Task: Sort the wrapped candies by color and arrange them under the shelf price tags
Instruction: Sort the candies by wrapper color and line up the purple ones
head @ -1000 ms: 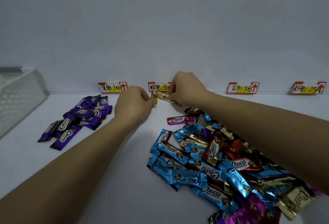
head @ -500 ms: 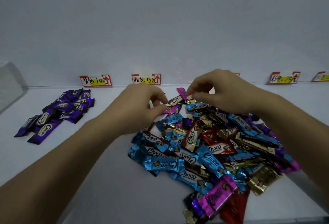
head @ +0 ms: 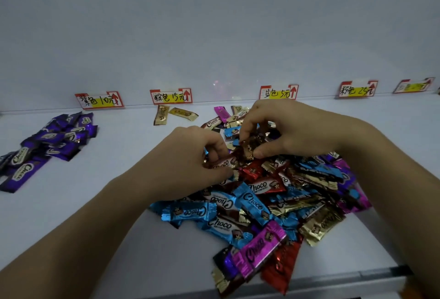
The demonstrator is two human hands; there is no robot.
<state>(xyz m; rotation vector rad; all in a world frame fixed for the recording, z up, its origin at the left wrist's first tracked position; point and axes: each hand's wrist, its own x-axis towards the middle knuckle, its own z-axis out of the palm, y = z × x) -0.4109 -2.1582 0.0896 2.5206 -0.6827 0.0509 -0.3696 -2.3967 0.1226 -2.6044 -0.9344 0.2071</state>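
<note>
A mixed heap of wrapped Choco candies in blue, red, gold, pink and purple lies on the white shelf. Both hands are over its far end. My left hand has its fingers curled round a brown candy. My right hand pinches the dark crinkled end of a brown wrapper. Two gold-brown candies lie under the second price tag. A group of purple candies lies under the first tag.
More price tags stand along the back wall. The shelf's front edge runs close under the heap at lower right. Bare shelf surface lies between the purple group and the heap.
The hands left a gold-brown candy under the second tag and came back to the heap. They now grip brown candies there. The view shifted right, losing the white basket.
</note>
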